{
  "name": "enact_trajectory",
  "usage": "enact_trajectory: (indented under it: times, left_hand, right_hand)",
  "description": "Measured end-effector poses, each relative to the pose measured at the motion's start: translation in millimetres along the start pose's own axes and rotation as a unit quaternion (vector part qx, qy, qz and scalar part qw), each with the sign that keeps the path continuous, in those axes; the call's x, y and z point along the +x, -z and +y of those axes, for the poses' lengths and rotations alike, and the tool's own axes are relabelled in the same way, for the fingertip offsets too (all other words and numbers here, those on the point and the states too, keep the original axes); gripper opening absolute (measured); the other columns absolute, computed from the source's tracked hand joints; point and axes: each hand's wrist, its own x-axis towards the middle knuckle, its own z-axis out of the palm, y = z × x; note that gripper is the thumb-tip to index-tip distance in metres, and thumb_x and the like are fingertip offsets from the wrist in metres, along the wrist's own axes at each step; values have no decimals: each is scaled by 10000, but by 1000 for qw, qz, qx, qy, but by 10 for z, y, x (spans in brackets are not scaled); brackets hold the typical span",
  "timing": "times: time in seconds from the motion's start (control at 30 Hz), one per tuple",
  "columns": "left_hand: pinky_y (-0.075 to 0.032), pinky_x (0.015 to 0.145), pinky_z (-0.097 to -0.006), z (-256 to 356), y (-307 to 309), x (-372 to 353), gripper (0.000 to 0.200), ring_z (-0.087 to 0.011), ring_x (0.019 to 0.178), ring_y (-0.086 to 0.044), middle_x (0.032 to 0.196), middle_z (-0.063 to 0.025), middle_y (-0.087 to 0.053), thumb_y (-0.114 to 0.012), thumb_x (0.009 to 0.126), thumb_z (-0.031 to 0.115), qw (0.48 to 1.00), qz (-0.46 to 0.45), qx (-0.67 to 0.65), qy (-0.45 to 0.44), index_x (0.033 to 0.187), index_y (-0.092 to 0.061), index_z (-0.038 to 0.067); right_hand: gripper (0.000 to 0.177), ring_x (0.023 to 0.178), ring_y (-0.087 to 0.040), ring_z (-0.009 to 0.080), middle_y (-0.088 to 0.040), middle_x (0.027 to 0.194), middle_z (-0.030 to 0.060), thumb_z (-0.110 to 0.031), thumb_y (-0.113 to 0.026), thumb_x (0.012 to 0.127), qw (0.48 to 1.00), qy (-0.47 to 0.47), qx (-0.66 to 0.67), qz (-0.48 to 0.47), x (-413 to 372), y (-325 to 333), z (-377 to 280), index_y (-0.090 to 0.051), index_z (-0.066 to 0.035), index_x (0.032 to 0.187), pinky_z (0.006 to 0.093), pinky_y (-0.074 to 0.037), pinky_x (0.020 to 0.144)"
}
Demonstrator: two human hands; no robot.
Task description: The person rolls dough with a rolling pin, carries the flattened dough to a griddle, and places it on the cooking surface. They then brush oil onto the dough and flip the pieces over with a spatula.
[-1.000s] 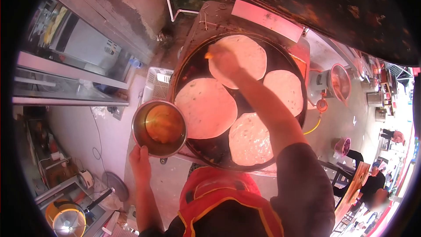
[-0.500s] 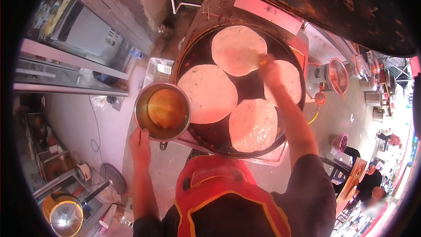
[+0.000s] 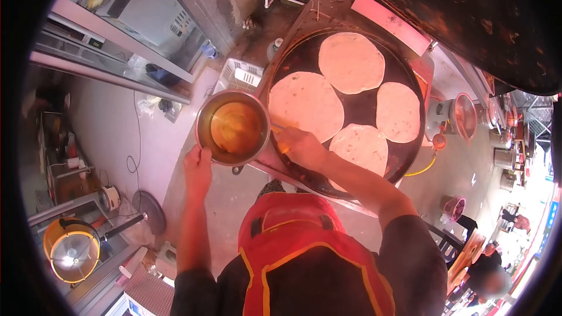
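My left hand (image 3: 198, 167) grips the rim of a metal bowl (image 3: 233, 161) that holds yellow-brown liquid (image 3: 237, 127). Just right of the bowl, my right hand (image 3: 297, 147) is closed on a brush with an orange handle (image 3: 283, 140); its far end points toward the bowl rim. Several flat dough rounds lie on a round black griddle (image 3: 360, 105): one at the top (image 3: 351, 63), a large one at the left (image 3: 305, 105), one at the right (image 3: 398, 112), and one at the bottom (image 3: 360, 149), partly hidden by my right forearm.
A dark, raised lid (image 3: 468, 17) hangs at the upper right. Behind the bowl is a white plastic basket (image 3: 239, 75). A gas cylinder (image 3: 436, 117) stands right of the griddle. A round yellow-rimmed lamp (image 3: 74, 257) is at the lower left. People sit far off at the lower right.
My right hand has moved from the upper right of the griddle, over the dough, to beside the bowl with the brush. The view has shifted, so the griddle appears further right.
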Motion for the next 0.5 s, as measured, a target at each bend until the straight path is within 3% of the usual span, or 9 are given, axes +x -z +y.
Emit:
enact_trajectory:
  times: [0.03, 0.1, 0.13, 0.17, 0.2, 0.23, 0.33, 0.43, 0.5]
  left_hand:
    - [-466, 629, -334, -6, 42, 19, 238, -167, 671, -576, 725, -137, -598, -484, 863, 149, 999, -3, 31, -8, 908, -590, -59]
    - [-462, 626, -352, -83, 46, 59, 235, -219, 663, -587, 730, -171, -595, -485, 855, 158, 997, 15, 67, -34, 892, -587, -51]
    - [-460, 624, -361, -116, 68, 47, 234, -245, 658, -593, 733, -187, -594, -486, 851, 162, 995, 25, 87, -42, 884, -585, -47]
    - [-457, 622, -369, -42, 87, 35, 237, -269, 663, -595, 736, -198, -592, -487, 849, 171, 996, 21, 76, -39, 876, -585, -43]
    - [-455, 620, -377, 111, 70, 32, 239, -292, 668, -598, 738, -208, -591, -488, 847, 180, 997, 19, 65, -37, 869, -585, -38]
    - [-452, 618, -384, 206, 54, 25, 242, -316, 672, -600, 741, -218, -589, -488, 845, 188, 998, 15, 54, -35, 861, -585, -33]
    - [-453, 615, -393, 204, -3, 70, 251, -334, 674, -608, 713, -214, -592, -488, 841, 202, 996, 6, 84, -38, 856, -593, -27]
    - [-454, 614, -401, 279, -57, 75, 255, -342, 666, -609, 687, -210, -590, -485, 838, 207, 996, -3, 79, -50, 862, -602, -19]
    - [-455, 615, -403, 393, -91, 57, 257, -344, 664, -609, 681, -208, -589, -486, 836, 209, 995, -13, 92, -24, 859, -603, -19]
  right_hand:
    - [246, 823, -622, 281, -608, 892, 135, -80, -558, 798, 996, -22, 35, 73, 7, -26, 32, -578, -58, 1042, 344, -513, 672]
    - [207, 765, -638, 241, -633, 853, 137, -92, -550, 836, 944, -272, 130, 135, 39, 211, 102, -591, -56, 1036, 312, -503, 671]
    - [159, 728, -633, 169, -648, 834, 109, -77, -551, 846, 925, -317, 124, 172, 142, 512, -34, -607, -49, 992, 283, -491, 653]
    - [135, 693, -605, 120, -640, 811, 73, -46, -573, 827, 916, -212, 195, 278, 149, 550, 89, -614, -29, 955, 266, -487, 633]
    - [110, 662, -607, 113, -643, 793, 61, -36, -567, 845, 913, -169, 223, 297, 215, 712, 19, -607, -5, 943, 241, -486, 616]
    - [95, 650, -609, 103, -639, 769, 61, -50, -552, 873, 883, -193, 286, 318, 323, 878, -242, -603, 10, 927, 218, -482, 609]
    - [104, 661, -613, 120, -626, 861, 81, -28, -521, 885, 884, -172, 335, 278, 510, 983, -678, -591, 28, 937, 235, -494, 613]
    - [121, 656, -631, 213, -621, 748, 115, -93, -585, 850, 945, -141, 224, 194, 698, 636, -752, -593, 10, 913, 289, -496, 621]
    - [140, 664, -629, 155, -632, 765, 80, -100, -554, 872, 969, -142, 113, 167, 763, 410, -635, -597, 10, 949, 269, -502, 617]
